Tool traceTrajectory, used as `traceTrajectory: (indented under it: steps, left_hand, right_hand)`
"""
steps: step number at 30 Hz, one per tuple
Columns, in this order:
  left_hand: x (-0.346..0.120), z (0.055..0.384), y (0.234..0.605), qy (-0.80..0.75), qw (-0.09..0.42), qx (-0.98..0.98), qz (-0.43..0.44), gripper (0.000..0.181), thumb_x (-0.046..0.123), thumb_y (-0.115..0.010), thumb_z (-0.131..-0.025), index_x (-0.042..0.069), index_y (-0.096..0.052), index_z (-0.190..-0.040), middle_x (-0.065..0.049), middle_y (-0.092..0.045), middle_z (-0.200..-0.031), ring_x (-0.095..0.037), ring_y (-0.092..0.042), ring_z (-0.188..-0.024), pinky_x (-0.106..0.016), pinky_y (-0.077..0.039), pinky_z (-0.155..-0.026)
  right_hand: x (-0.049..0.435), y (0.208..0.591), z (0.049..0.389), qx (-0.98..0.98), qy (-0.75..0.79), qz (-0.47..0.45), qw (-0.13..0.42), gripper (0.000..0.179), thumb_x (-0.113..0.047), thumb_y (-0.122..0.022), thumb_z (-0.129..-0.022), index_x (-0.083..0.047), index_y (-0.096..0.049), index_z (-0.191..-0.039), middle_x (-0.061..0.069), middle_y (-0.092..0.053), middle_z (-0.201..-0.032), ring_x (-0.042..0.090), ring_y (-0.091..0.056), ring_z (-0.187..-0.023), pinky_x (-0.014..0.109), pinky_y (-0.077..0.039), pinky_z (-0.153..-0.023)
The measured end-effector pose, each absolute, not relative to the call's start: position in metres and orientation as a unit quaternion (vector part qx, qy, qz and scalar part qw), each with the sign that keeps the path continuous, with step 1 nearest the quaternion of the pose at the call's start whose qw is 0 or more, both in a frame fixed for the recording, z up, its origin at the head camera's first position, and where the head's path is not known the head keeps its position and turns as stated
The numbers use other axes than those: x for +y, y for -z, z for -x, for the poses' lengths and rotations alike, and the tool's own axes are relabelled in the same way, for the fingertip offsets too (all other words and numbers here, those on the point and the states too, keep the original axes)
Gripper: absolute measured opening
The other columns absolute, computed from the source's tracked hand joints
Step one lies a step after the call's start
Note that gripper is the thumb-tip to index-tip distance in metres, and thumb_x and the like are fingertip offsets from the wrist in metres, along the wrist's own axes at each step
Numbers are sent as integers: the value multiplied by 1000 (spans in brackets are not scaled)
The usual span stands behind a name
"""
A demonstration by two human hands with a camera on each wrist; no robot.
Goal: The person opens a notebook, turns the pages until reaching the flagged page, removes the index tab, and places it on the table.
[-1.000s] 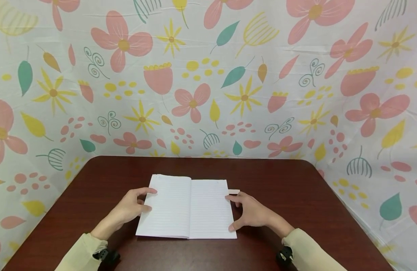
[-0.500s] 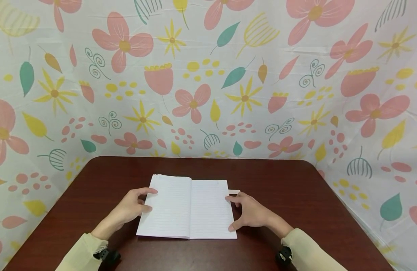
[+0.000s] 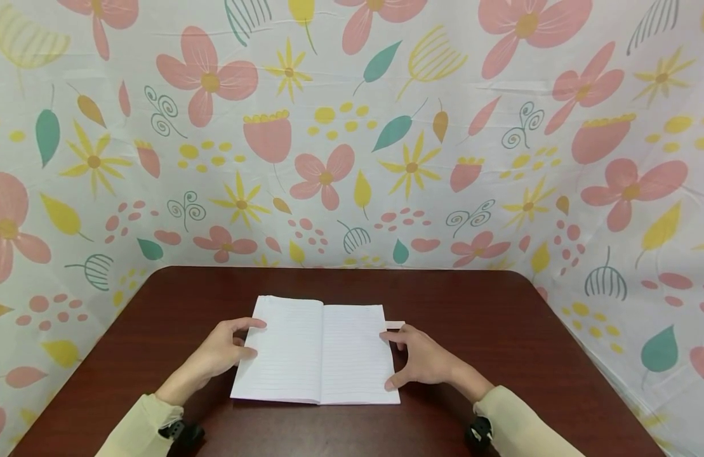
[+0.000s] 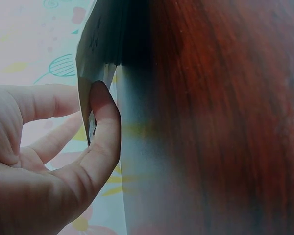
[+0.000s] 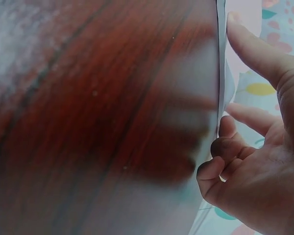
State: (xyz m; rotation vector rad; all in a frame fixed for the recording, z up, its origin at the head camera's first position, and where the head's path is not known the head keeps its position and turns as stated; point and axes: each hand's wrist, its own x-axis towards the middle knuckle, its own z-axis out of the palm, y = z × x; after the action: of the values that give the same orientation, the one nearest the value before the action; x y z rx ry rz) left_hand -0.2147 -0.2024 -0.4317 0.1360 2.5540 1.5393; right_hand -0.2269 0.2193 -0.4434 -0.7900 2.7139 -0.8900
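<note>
An open notebook (image 3: 352, 355) with lined white pages lies on the dark wooden table (image 3: 357, 431). My left hand (image 3: 217, 349) grips its left side; in the left wrist view, a finger bends round behind the cover (image 4: 85, 73) while others are on the opposite face. At the right side, my right hand (image 3: 426, 358) has its thumb on the lower page corner and its index fingertip higher along the edge. The right wrist view shows its other fingers (image 5: 210, 171) bent close beside the edge. A short white strip (image 3: 395, 324) sticks out past the right page.
Behind the table hangs a white cloth (image 3: 352, 127) printed with flowers and leaves, continuing down both sides. Black wrist devices (image 3: 180, 433) sit at the light sleeves (image 3: 140, 428).
</note>
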Motion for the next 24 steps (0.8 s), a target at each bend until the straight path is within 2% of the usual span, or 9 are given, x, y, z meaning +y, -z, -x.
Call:
traceTrajectory:
  steps: [6,14,17,20,24]
  left_hand:
    - [-202,214,430,-511,77,855,-46,50,-11,-77,-84,1,-69,-132,-26,-56,-140,-24,-63,-76,-40,-57,-69]
    - [-202,214,431,-512,78,855,-43,50,-12,-76,-84,1,-69,-131,-25,-57,-138,-24,-63,-75,-39,-56,-68]
    - [-201,213,430,-514,78,853,-40,50,-12,-76,-83,1,-69,-131,-24,-57,-138,-24,-63,-76,-39,-56,-68]
    - [-201,213,430,-515,78,853,-42,50,-12,-76,-84,1,-69,-131,-25,-57,-138,-25,-64,-77,-38,-56,-68]
    - [-201,214,430,-512,78,854,-49,50,-12,-76,-84,0,-68,-132,-27,-55,-138,-24,-65,-78,-38,-57,-67]
  right_hand:
    - [219,443,226,914,303,257,85,104,-39,-101,-67,-1,-54,-152,7,-52,-103,23,-49,-93,36,-43,-75]
    - [217,446,228,922,307,226,71,129,-42,-102,-64,6,-32,-161,6,-51,-99,21,-48,-87,34,-42,-69]
    - [216,447,228,925,305,217,70,126,-42,-102,-64,6,-36,-160,6,-51,-98,21,-48,-87,34,-42,-69]
    - [217,447,228,924,304,223,68,116,-42,-101,-65,5,-46,-155,6,-51,-99,21,-47,-89,34,-42,-71]
    - [217,446,228,918,317,229,64,108,-39,-101,-68,4,-50,-153,6,-51,-100,22,-48,-88,32,-42,-70]
